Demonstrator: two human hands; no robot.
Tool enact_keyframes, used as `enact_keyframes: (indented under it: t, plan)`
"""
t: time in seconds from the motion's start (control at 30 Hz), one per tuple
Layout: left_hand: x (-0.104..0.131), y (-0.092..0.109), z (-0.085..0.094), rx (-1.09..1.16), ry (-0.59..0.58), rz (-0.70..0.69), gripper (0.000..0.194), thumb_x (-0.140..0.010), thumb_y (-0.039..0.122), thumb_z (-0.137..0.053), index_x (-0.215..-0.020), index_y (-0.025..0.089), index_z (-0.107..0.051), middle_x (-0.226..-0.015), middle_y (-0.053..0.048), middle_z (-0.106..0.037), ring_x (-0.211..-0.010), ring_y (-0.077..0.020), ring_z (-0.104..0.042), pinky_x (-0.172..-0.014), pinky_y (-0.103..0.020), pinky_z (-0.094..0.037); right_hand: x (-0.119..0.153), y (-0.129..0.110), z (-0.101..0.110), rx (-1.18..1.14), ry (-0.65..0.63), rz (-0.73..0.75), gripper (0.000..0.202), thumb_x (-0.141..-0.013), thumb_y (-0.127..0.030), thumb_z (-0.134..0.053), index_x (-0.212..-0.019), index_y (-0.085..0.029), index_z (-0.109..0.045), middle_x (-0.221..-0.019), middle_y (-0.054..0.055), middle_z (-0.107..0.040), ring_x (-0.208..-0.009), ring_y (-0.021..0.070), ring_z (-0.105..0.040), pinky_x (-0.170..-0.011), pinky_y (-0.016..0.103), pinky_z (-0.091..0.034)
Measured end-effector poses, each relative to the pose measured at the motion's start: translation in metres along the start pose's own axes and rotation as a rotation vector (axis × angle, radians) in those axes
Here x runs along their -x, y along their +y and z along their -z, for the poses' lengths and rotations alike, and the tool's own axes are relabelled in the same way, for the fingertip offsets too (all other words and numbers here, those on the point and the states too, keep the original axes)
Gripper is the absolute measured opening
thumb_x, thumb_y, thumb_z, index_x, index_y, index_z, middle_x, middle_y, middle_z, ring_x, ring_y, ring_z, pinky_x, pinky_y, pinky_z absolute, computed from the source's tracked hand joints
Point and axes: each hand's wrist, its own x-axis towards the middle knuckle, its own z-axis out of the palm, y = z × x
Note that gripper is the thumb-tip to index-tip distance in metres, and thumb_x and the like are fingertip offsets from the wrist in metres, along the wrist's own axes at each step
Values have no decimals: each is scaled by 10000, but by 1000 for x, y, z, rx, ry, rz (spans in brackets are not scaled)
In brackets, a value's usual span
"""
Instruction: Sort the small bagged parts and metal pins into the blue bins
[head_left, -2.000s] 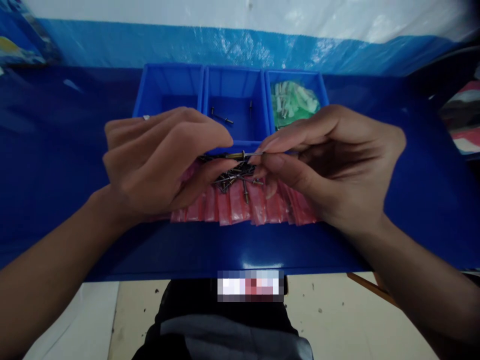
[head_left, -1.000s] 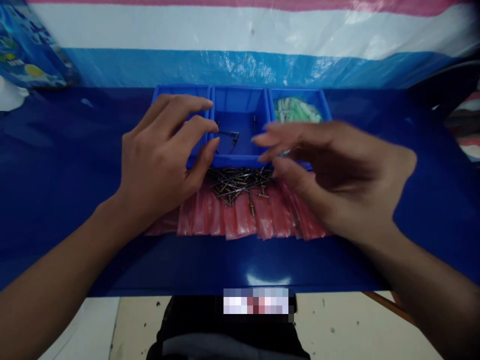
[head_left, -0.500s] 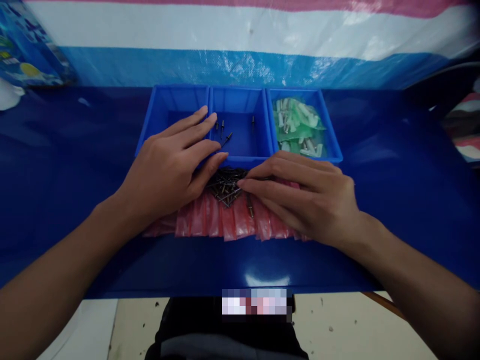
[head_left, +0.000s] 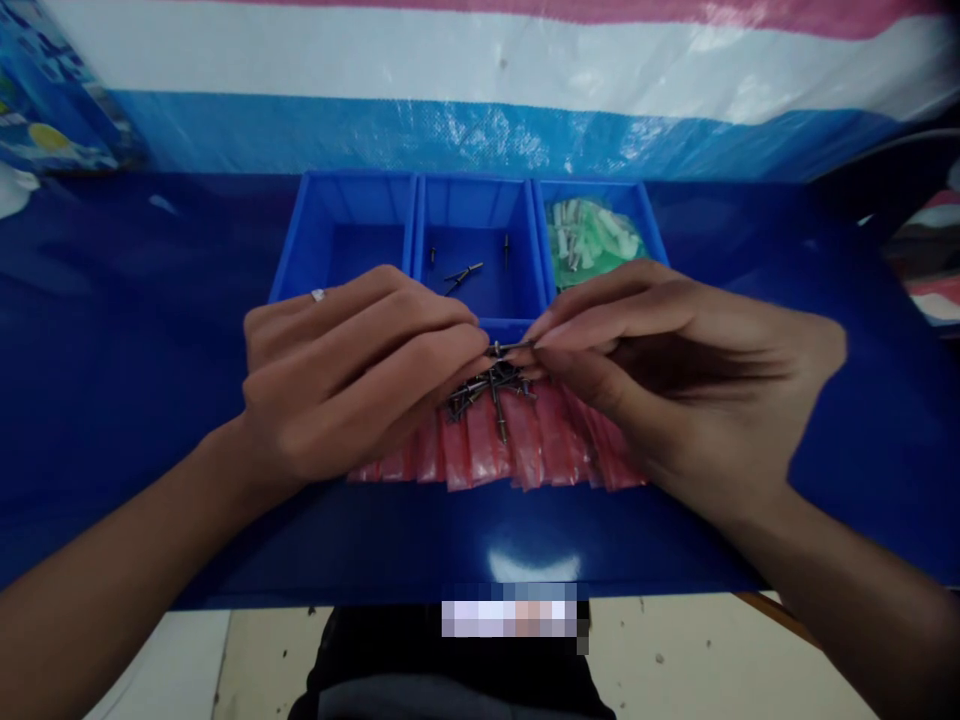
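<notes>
A thin metal blind rivet (head_left: 514, 346) lies crosswise between my two hands, above the small pile of dark blind rivets (head_left: 480, 390). My right hand (head_left: 690, 370) pinches its right end between thumb and fingertips. My left hand (head_left: 360, 370) is closed around the other end, its fingertips partly hiding what they grip. Beneath the pile, pink plastic bags (head_left: 525, 445) lie side by side, partly covered by both hands. In the middle blue bin (head_left: 480, 190), several loose rivets (head_left: 466, 272) rest on the bottom.
The left blue bin (head_left: 360, 185) shows a bare floor where my hand does not cover it. Green bags with white and metal pieces (head_left: 592, 235) fill the right bin (head_left: 652, 215). The blue table (head_left: 375, 540) ends just before my lap. A striped sheet (head_left: 450, 60) hangs behind.
My left hand has come down from the bins to meet my right fingertips, its fingers now closed. My right hand has lifted a rivet from the pile. One loose rivet in the middle bin lies differently.
</notes>
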Motion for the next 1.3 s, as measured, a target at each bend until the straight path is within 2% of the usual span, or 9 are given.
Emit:
enact_keyframes:
  t: [0.1, 0.2, 0.37, 0.5, 0.67, 0.83, 0.97, 1.13, 1.3]
  plan:
    - [0, 1, 0, 11, -15, 10, 216, -953, 158, -805, -1155, 116, -742, -1070, -87, -811, -949, -209, -788, -805, -349, -664, 0, 2, 0, -109, -24, -53, 205, -885, -38, -806, -934, -231, -855, -913, 18, -809, -830, 163, -769, -686, 279, -681]
    - [-1, 1, 1, 57, 8, -10, 256, -930, 155, -838, -1153, 74, -740, -1050, -108, -811, -950, -219, -792, -794, -345, -659, 0, 6, 1, -176, -41, -36, 198, -896, -19, -787, -968, -193, -846, -909, 33, -802, -868, 149, -776, -732, 243, -692]
    - [-1, 2, 2, 44, -10, 26, 197, -991, 160, -773, -1173, 98, -732, -1051, -87, -816, -960, -206, -799, -789, -329, -648, -1, 11, 1, -171, -86, 6, 196, -896, -41, -806, -974, -217, -840, -933, 32, -803, -858, 143, -764, -664, 242, -638]
    - [1, 5, 2, -8, 3, 83, 141, -1007, 185, -762, -1138, 169, -713, -1000, -44, -810, -891, -180, -791, -782, -310, -619, 0, 10, 1, -177, -73, -3, 177, -905, -21, -785, -966, -181, -831, -945, 45, -797, -869, 129, -764, -712, 233, -647]
    - [2, 7, 3, -46, -5, 123, 131, -1010, 224, -773, -1105, 154, -715, -1041, -52, -808, -916, -175, -800, -762, -274, -581, 0, 10, 2, -181, -64, -3, 127, -896, -40, -813, -956, -152, -815, -946, 49, -799, -872, 143, -770, -714, 254, -662]
    - [1, 6, 5, -41, -3, 94, 96, -1047, 241, -722, -1067, 148, -709, -1014, -65, -804, -915, -182, -797, -760, -288, -570, 0, 10, 2, -171, -72, -12, 161, -903, -12, -787, -955, -162, -816, -952, 43, -800, -875, 132, -769, -726, 242, -667]
    - [0, 7, 3, -52, -42, 162, 116, -1062, 281, -716, -1091, 173, -687, -1067, -43, -804, -944, -153, -790, -755, -270, -565, 0, 9, 1, -190, -45, -16, 178, -901, 2, -774, -956, -160, -822, -941, 54, -797, -865, 152, -769, -708, 272, -673]
    - [1, 5, -1, -78, 14, 60, 117, -1072, 280, -689, -1029, 172, -704, -1016, -48, -804, -905, -150, -782, -719, -267, -567, 1, 8, 0, -206, -59, -28, 186, -905, 0, -776, -956, -169, -834, -939, 59, -795, -876, 149, -774, -743, 263, -673]
    - [2, 4, 1, -60, 6, 64, 100, -1041, 256, -728, -1072, 168, -692, -1020, -48, -805, -865, -154, -777, -693, -289, -587, 2, 9, -1, -185, -28, -24, 262, -898, 30, -764, -970, -207, -850, -931, 47, -793, -874, 168, -772, -747, 305, -656]
